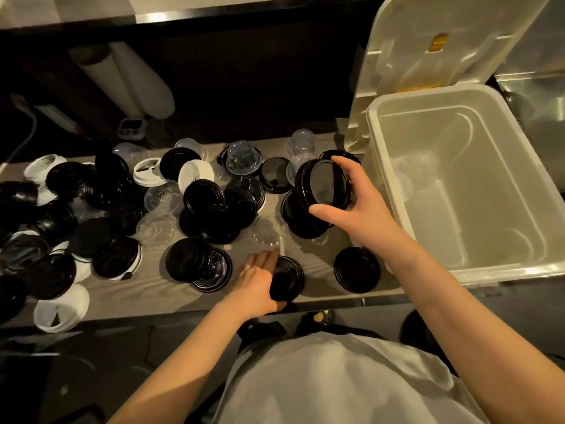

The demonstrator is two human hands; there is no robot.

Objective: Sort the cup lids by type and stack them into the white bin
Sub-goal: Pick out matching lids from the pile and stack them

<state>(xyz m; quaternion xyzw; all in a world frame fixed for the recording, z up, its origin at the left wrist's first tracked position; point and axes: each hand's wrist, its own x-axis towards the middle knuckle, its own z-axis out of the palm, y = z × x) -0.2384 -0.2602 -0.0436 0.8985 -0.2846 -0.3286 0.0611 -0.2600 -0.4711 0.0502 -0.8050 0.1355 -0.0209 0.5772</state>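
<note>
Seen from the head camera, the right hand (363, 206) grips a short stack of black lids (324, 185), thumb under the near edge and fingers curled over the far edge. The stack is tipped on its side so that its flat face looks toward the camera. It is lifted above the counter (146, 289), just left of the white bin (495, 272) and not yet over its rim. The left hand (256, 283) is low at the near edge of the counter, its fingers curved round the left side of a single black lid (287, 278), which sits tilted against the palm. The white bin stands at the right end of the counter with its hinged cover (428, 65) swung up and back. A few clear lids (419, 169) show faintly against its far inner wall. Another black lid lying alone (356, 269) rests flat between the left hand and the bin. Across the middle and left of the counter, loose black lids (211, 209) lie in overlapping heaps. Clear dome lids (243, 157) and white lids (61, 307) are mixed among them. A small timer (131, 128) sits behind the heap, near the dark back wall.
</note>
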